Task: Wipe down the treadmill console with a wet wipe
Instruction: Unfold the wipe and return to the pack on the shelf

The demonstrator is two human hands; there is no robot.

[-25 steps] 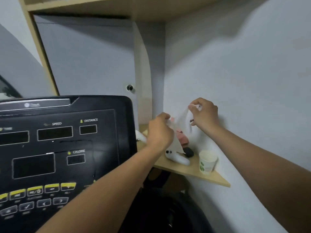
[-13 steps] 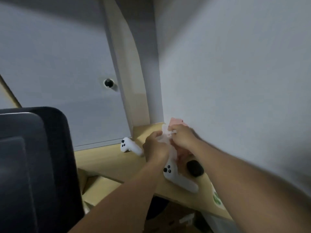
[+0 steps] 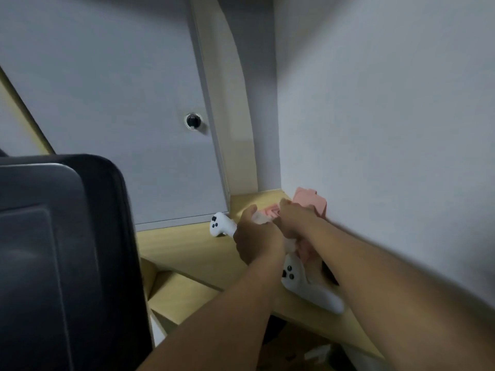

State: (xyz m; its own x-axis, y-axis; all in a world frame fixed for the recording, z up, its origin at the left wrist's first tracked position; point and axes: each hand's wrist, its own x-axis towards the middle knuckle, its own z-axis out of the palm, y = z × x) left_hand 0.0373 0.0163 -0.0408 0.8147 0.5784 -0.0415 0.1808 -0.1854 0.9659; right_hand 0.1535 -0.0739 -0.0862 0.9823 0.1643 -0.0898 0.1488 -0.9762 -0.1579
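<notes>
Both my hands meet over the wooden corner shelf (image 3: 187, 250) beside the wall. My left hand (image 3: 254, 236) and my right hand (image 3: 293, 219) each grip a white wet wipe (image 3: 261, 218), bunched between them. Just behind the hands lies a pink wipe pack (image 3: 312, 203), partly hidden by my right hand. The black treadmill console (image 3: 64, 250) fills the lower left; only its dark right edge shows and its buttons are out of view.
Two white handheld controllers lie on the shelf, one (image 3: 221, 224) left of my hands and one (image 3: 308, 287) beneath my forearms. A grey cabinet door with a round knob (image 3: 193, 120) stands behind. The white wall closes the right side.
The view swung right, so the console face left the frame. My hands dropped from wall height to the shelf and came together, bunching the wipe that was stretched between them.
</notes>
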